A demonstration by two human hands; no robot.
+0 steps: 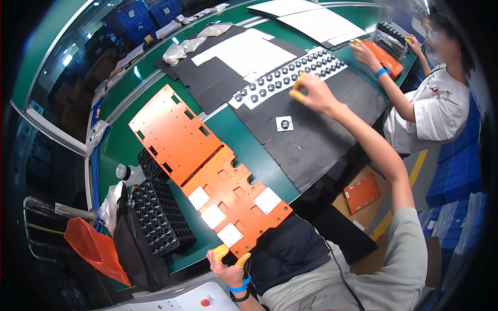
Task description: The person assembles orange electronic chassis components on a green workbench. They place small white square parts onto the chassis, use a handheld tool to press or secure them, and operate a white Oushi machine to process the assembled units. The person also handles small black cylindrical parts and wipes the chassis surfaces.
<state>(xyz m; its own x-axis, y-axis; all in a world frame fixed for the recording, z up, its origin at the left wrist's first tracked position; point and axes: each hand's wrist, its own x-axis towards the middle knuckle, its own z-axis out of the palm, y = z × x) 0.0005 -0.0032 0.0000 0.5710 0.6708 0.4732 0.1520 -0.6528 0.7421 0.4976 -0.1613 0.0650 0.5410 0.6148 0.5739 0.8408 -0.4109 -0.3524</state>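
Slotted orange panel [236, 210] runs upper-left to lower-right lengthwise, bottom corner held by nearer left hand [227, 267]; right hand [315, 93] narrow, contents unclear.

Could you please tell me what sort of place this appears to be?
Probably a factory assembly workshop: orange panels lie on a green worktop, small black round parts are set out in rows, and a co-worker is close by.
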